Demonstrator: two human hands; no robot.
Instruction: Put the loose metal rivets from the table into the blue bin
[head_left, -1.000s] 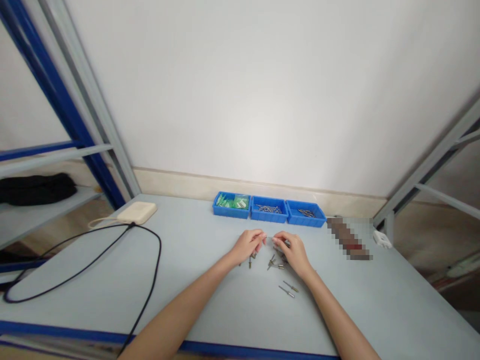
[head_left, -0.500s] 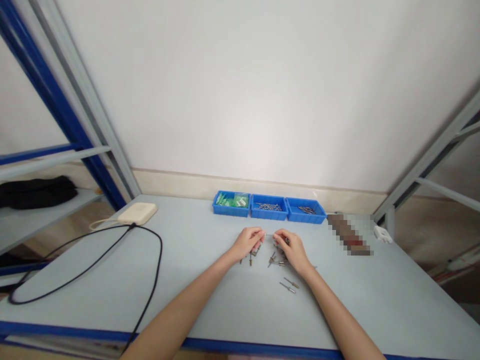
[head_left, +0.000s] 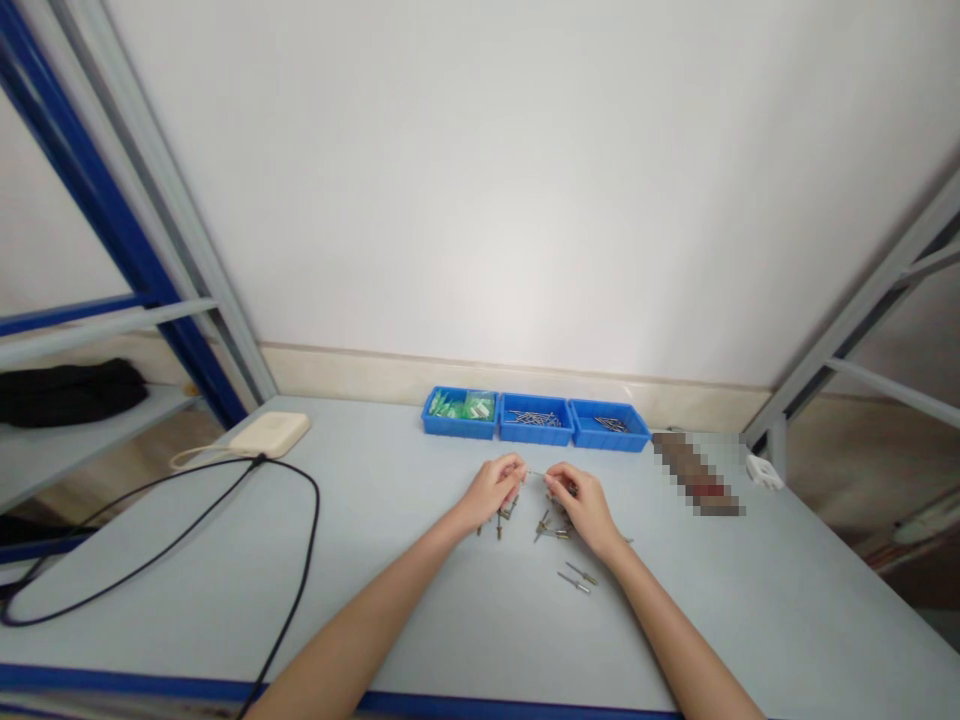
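Head view: we pinch a thin metal pin [head_left: 536,473] between both hands above the counter [head_left: 420,600].

Our left hand [head_left: 491,490] closes on the pin's 9 o'clock end, our right hand [head_left: 581,503] on its 3 o'clock end; loose rivets [head_left: 551,528] lie just beneath at 6 o'clock, three blue bins [head_left: 535,419] at 12. We judge that steady fingertip pressure, with the pin kept level, suits this grip best.
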